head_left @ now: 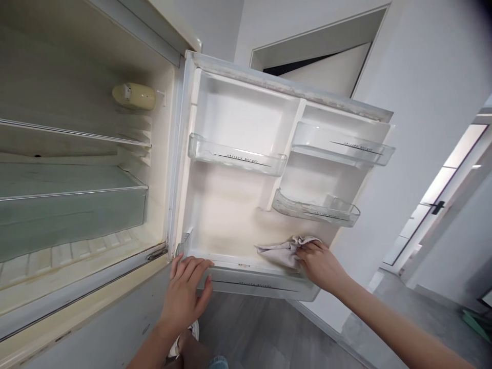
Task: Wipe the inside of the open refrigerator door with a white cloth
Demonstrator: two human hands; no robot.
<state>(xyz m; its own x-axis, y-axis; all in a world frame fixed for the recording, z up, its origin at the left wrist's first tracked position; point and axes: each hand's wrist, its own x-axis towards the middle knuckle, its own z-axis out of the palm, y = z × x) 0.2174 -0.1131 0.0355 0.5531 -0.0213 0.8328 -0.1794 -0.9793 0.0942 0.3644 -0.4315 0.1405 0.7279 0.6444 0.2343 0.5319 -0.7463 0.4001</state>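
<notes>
Pressing crumpled grey cloth (282, 251) against door liner, right hand (319, 264) grip clenched; left hand (184, 292) released.

The fridge interior (77, 169) runs off the left and top edges of the frame, so its back wall and upper shelves are only partly seen. The right hand (321, 264) covers part of the grey cloth (280, 251), and the fingertips sink into the folds, hidden. The cloth in turn hides a stretch of the bottom door shelf (253, 284). Printed lettering on the door pockets (238, 156) is too small and blurred to read. Both forearms leave the frame at the lower edge. At lower centre, a shoe (194, 330) shows only in part behind the left hand's (184, 292) wrist. A green object (478, 323) at lower right is cut off and unidentifiable.
</notes>
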